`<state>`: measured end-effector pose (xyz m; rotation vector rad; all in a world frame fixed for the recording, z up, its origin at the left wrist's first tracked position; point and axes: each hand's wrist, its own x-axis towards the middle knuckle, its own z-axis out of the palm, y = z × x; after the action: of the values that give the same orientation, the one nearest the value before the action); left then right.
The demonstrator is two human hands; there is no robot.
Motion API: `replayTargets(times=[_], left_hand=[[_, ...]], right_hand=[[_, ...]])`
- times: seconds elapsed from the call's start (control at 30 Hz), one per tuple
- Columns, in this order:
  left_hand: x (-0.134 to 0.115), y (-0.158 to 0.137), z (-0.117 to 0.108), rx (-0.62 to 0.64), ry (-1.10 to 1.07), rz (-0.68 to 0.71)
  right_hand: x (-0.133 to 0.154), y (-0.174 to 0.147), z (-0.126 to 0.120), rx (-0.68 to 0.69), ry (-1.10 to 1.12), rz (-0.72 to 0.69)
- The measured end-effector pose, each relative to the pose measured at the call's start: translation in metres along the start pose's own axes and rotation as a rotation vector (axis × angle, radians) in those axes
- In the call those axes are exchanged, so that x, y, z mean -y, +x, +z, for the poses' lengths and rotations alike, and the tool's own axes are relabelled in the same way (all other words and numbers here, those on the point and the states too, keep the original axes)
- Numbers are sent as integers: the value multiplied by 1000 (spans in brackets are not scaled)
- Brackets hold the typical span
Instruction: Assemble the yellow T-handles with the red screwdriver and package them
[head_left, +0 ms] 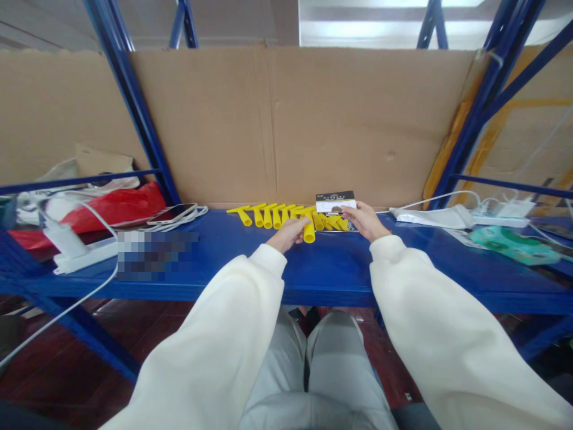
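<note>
My left hand (290,235) is closed round a yellow plastic piece (309,233) with a round hollow end that faces me. Between the fingers of my right hand (363,220) is a black-and-white printed card (335,202), held just above and to the right of that piece. A row of several similar yellow tube-ended pieces (267,220) lies left of my hands along the cardboard. Under and beside the card are smaller flat yellow pieces (336,223), partly covered by it and my right hand.
The blue shelf top (331,263) has a cardboard sheet (349,119) standing behind it. At left are a phone (172,214), a red bag (120,206) and a white power strip (85,254). To the right lie a white packet (432,216), a green packet (514,243) and cables.
</note>
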<state>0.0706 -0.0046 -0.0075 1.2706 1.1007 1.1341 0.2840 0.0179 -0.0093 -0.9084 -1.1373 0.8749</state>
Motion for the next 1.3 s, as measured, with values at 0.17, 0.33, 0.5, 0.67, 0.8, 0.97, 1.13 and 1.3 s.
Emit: replayTargets(times=[0.17,0.33,0.5,0.67,0.8,0.97,1.13,1.3], left_hand=[[-8,2,-8,-80,-183,46],[-10,1,-10,-159,-220,96],[-10,-2,-9,-167,-175,95],[-10,-2,-11,-213,-117,88],[-11,-1,-12,-250,-117,70],[-12,2,-13,-257,-143,-29],[-8,8,-12,-169,-115,-66],[-4,13,-7,-56,-241,-52]], right_hand=[[7,-7,3,157,65,34],[6,-13,6,242,43,97],[3,-16,9,310,15,140],[2,-15,6,300,13,141],[3,-15,6,270,27,157],[4,-15,8,237,34,174],[4,-14,8,163,47,164],[5,-12,7,41,47,148]])
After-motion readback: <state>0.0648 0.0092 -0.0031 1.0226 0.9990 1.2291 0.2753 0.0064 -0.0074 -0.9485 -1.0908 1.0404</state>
